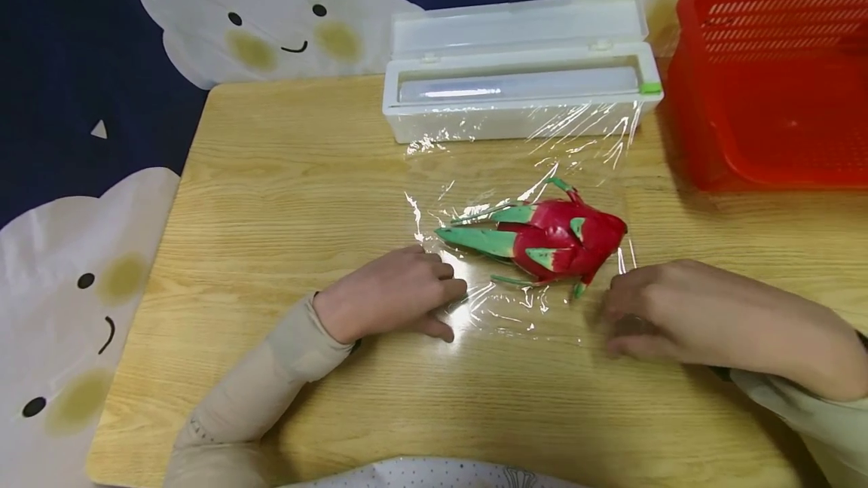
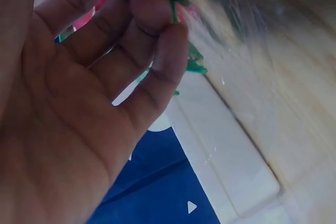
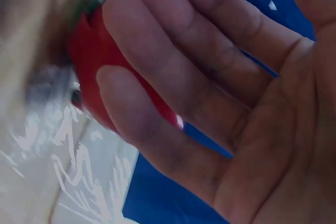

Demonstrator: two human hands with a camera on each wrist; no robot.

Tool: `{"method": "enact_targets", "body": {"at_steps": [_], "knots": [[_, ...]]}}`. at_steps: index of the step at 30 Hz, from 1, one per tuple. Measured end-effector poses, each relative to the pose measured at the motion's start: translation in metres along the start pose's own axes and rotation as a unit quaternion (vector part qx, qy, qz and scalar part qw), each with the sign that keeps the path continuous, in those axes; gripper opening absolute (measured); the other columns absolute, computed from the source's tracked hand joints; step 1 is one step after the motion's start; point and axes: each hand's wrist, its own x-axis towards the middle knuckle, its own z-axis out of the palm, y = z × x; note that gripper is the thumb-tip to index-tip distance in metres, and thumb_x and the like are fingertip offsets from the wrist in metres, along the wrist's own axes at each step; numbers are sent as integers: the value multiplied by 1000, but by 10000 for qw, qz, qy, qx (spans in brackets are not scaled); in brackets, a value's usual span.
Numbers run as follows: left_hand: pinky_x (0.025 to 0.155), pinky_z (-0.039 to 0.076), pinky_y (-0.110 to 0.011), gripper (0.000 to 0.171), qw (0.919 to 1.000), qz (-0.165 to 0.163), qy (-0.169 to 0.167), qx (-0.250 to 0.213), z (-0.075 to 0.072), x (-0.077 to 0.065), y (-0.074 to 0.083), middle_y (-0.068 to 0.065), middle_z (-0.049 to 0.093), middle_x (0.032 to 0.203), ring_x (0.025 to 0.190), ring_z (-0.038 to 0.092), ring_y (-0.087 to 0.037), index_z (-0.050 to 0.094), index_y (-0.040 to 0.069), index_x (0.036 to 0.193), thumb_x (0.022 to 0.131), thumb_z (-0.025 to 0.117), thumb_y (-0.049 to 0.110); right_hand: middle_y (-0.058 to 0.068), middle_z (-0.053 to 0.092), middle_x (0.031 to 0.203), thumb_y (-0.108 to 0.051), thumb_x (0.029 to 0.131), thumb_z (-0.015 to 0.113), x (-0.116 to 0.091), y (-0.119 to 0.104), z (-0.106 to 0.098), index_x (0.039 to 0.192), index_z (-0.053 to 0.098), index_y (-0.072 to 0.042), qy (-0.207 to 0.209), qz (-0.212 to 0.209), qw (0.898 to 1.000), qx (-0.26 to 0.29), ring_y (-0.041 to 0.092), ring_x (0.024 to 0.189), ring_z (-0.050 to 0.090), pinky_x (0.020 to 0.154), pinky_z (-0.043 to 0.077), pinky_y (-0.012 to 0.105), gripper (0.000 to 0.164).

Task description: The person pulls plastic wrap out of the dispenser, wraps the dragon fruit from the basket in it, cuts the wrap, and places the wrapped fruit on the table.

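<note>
A red dragon fruit with green-tipped scales lies on a sheet of clear cling film spread over the table. My left hand rests over the film's left edge, thumb apart from the loosely bent fingers. In the left wrist view its palm shows bare, with shiny film hanging past the fingertips. Slightly blurred, my right hand is at the film's right edge, near the fruit's blunt end. The right wrist view shows its fingers slightly bent in front of the red fruit, palm bare.
Behind the fruit stands a white cling film box, lid raised, with a roll inside and film running out over its front. A red plastic basket sits at the back right. A dark blue cloth with white smiling clouds borders the wooden table.
</note>
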Motion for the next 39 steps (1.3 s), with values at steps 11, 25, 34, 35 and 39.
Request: {"method": "enact_targets", "body": {"at_steps": [11, 25, 34, 35, 39], "knots": [[77, 49, -30, 48, 9999, 121, 21, 84, 2, 0, 1, 12, 63, 79, 81, 60, -12, 62, 22, 92, 75, 78, 63, -26, 49, 75, -46, 84, 83, 11, -9, 22, 85, 59, -34, -847, 328, 9947, 481, -6, 68, 44, 59, 42, 18, 27], [75, 48, -30, 42, 9999, 37, -118, 29, 4, 0, 1, 11, 61, 79, 79, 60, -13, 61, 22, 89, 75, 81, 56, -18, 44, 70, -35, 77, 89, 21, -8, 33, 77, 52, -30, -1380, 963, 9847, 451, 2, 64, 40, 59, 35, 21, 37], [77, 52, -33, 23, 9996, -2, -232, -185, 4, 3, 2, 12, 68, 81, 78, 64, -12, 64, 23, 84, 82, 84, 34, -15, 45, 70, -23, 75, 88, 18, -5, 37, 75, 51, -29, -1486, 1446, 9779, 270, 6, 63, 41, 58, 34, 23, 37], [77, 51, -33, 20, 9995, -21, -234, -194, 3, 2, 3, 12, 68, 81, 78, 65, -12, 64, 23, 83, 84, 83, 29, -15, 46, 70, -21, 76, 86, 18, -5, 38, 75, 51, -29, -1480, 1430, 9782, 279, 6, 63, 41, 58, 34, 23, 36], [77, 50, -32, 15, 9997, -69, -166, -158, 3, 1, 3, 12, 69, 81, 80, 65, -12, 65, 23, 81, 92, 73, 19, -15, 47, 70, -14, 77, 82, 15, -4, 38, 74, 51, -30, -1392, 1338, 9808, 268, 6, 61, 41, 56, 33, 23, 35]]}}
